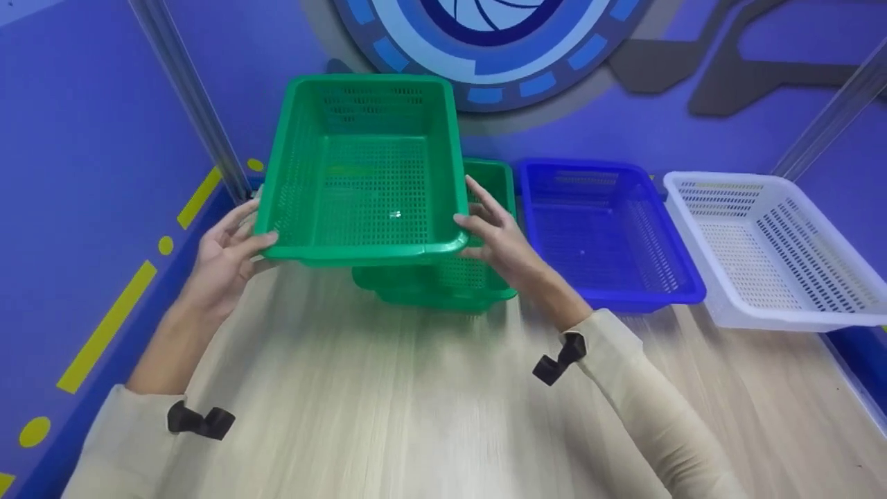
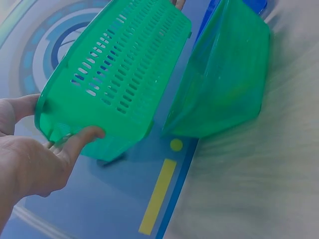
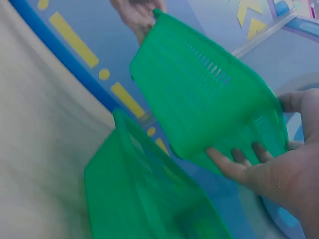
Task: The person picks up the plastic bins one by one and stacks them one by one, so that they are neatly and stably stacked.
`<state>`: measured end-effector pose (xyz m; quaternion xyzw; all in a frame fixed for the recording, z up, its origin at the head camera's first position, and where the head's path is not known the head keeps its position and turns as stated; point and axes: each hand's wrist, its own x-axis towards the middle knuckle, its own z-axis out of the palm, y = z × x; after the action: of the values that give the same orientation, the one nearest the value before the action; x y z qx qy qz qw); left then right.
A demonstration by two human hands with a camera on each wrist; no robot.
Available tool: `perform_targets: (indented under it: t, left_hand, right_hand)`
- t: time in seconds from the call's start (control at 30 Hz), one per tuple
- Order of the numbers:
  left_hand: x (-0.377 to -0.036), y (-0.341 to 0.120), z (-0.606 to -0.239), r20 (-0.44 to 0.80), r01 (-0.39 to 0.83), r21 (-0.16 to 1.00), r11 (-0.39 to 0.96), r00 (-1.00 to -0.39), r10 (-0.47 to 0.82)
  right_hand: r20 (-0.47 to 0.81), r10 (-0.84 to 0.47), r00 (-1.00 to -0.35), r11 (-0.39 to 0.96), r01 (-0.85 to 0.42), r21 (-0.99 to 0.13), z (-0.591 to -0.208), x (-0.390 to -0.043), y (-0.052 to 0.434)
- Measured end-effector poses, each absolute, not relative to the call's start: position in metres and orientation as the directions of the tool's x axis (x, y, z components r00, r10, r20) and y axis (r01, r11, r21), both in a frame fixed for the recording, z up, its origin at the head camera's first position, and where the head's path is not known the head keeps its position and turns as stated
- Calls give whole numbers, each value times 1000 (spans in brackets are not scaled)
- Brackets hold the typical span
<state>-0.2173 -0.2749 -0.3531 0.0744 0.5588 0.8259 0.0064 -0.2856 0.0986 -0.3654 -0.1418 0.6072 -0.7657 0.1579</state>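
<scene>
My left hand (image 1: 223, 260) and right hand (image 1: 509, 246) hold a green plastic basket (image 1: 360, 254) in the air, one at each side. Both thumbs lie at its rim, while the other fingers go against the outer walls. Its inside faces me and holds nothing I can see. Below and partly behind it, a second green basket (image 1: 443, 299) stands on the table, partly covered from the head view. From the left wrist, a gap shows between the raised basket (image 2: 124, 84) and the lower basket (image 2: 229, 74). In the right wrist view, fingers spread along the held basket's wall (image 3: 184, 94).
Right of the green baskets stand a blue basket (image 1: 582, 256) and then a white basket (image 1: 734, 270). They rest on a pale wood-grain table (image 1: 429, 402). Blue printed panels (image 1: 83, 173) enclose the left and back, with metal posts (image 1: 187, 90) at the corners.
</scene>
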Motion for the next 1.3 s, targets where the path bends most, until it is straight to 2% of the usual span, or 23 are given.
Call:
perform_targets:
  t: [0.23,0.53,0.7,0.93,1.3]
  left_hand:
    - [-229,-256,-361,122,78,944,-322,-985,118]
    - [-239,-238,-368,75,26,964,-263,-981,178]
    - [-244,-230,-374,36,-10,973,-229,-980,198]
    - [-249,-224,-384,-13,-54,982,-182,-976,216]
    - [-257,-214,-398,-35,-66,991,-113,-967,251]
  right_hand:
    - [39,-451,-892,-197,57,-979,-367,-288,129]
    - [41,-440,-897,-244,76,-967,-375,-288,154]
    - [38,-451,-892,-223,71,-972,-383,-287,168]
    - [69,-503,-862,-234,59,-970,-393,-287,179]
    - [29,-481,-877,-225,91,-970,-403,-289,191]
